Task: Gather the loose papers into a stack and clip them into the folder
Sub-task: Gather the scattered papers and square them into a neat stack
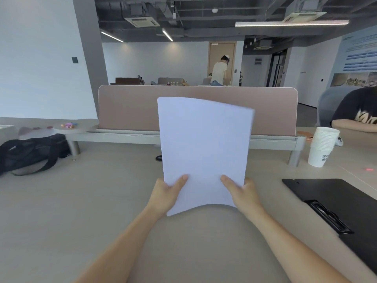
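Both hands hold the white paper stack [205, 152] upright above the beige table [102, 201]: left hand [166, 190] and right hand [242, 193] closed on its lower edges, thumbs in front. The stack hides part of the pink fabric desk divider [130, 108] behind. The black folder with metal clip [338, 207] lies open near right; stacked white paper cups [322, 148] stand beyond it, and a black bag [30, 153] sits far left.

The papers [204, 152] are plain white with a faint bluish cast, unprinted. The folder [344, 205] at near right is black, its clip [328, 217] black too. The table [102, 201] is pale beige. The far divider panel [132, 107] is dusty pink. The paper cups [322, 148] at right are white with dark lettering. The bag [30, 154] at left is black.
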